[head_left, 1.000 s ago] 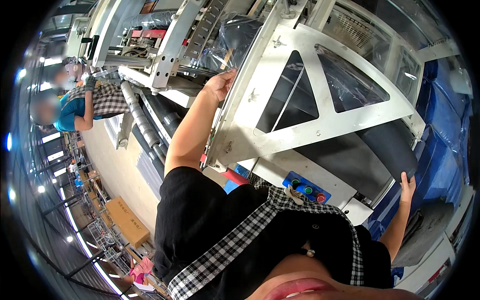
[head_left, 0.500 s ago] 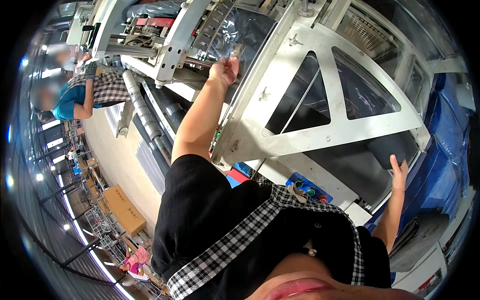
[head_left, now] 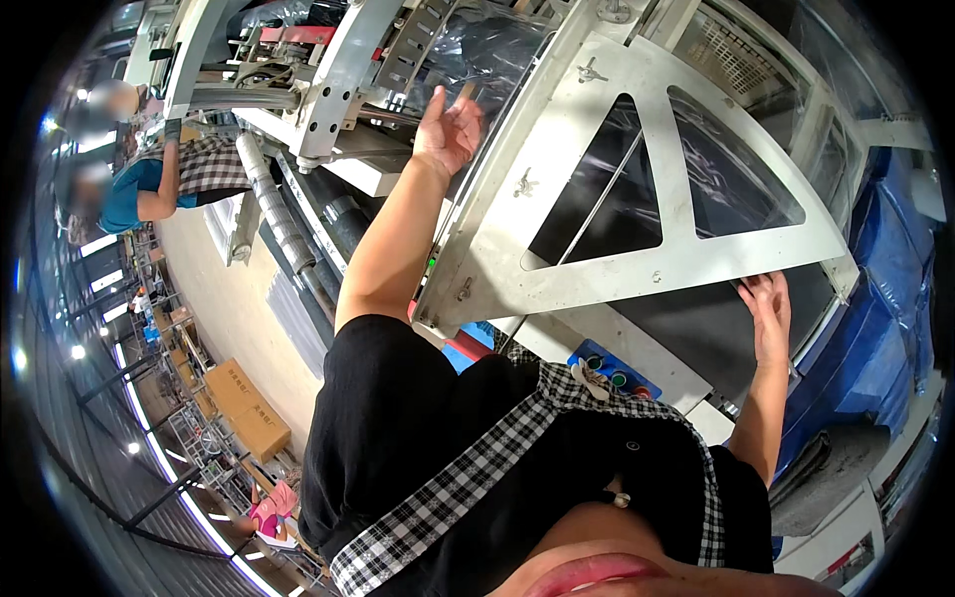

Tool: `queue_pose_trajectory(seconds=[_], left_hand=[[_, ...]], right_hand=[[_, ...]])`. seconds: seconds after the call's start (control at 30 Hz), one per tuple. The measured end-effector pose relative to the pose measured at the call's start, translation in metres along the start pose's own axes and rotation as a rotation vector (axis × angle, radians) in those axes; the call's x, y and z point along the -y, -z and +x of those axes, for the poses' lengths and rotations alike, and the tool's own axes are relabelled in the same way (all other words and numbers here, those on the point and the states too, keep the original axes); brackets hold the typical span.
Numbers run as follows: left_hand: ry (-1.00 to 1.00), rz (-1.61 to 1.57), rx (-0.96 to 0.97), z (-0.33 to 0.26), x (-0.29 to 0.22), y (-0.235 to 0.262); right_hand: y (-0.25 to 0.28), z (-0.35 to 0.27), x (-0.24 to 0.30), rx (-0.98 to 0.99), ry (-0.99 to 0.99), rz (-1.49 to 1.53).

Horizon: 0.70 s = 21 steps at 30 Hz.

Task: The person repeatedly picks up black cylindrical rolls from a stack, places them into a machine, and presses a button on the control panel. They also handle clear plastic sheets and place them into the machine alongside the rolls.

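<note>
My left hand is raised beside the machine's clear plastic film, palm showing and fingers apart. Just behind its fingertips shows a small tan strip; whether they touch I cannot tell. Over on the right, my right hand reaches over the dark flat bed, fingers stretched out at the lower edge of the white metal guard frame. Something dark lies by its fingertips, too dim to name. Through the triangular openings of the guard, more clear film shows over a dark surface.
A blue control box with round buttons sits close to my body. Rollers lie at the left, and a person in a blue top stands beyond them. Blue sheeting hangs at the right. Cardboard boxes stand on the floor.
My left hand has opened, its fingers now spread. My right hand has moved up and left from the bed's right edge; the dark flap it held has gone from its fingers.
</note>
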<state>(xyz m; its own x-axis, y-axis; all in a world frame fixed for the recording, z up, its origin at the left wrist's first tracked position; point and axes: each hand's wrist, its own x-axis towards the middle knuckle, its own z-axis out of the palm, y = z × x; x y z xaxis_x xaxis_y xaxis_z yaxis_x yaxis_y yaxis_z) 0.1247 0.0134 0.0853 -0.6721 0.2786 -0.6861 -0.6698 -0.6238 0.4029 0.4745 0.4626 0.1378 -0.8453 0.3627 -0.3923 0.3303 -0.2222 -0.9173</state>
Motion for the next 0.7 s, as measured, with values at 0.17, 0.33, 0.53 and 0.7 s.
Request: queue_pose_trajectory(seconds=[0.17,0.33,0.53,0.7], left_hand=[[0.017,0.257,0.013,-0.017,0.007,-0.003],[0.035,0.183,0.203,-0.017,0.004,0.004],[0.064,0.16,0.025,-0.025,-0.001,0.01],[0.092,0.269,0.309,-0.032,0.005,-0.007]], right_hand=[[-0.018,0.01,0.0,-0.107,0.048,0.43],[-0.081,0.007,-0.016,-0.287,-0.106,0.159],[-0.076,-0.007,0.008,-0.213,0.021,0.422],[-0.102,-0.006,0.008,-0.245,0.01,0.33]])
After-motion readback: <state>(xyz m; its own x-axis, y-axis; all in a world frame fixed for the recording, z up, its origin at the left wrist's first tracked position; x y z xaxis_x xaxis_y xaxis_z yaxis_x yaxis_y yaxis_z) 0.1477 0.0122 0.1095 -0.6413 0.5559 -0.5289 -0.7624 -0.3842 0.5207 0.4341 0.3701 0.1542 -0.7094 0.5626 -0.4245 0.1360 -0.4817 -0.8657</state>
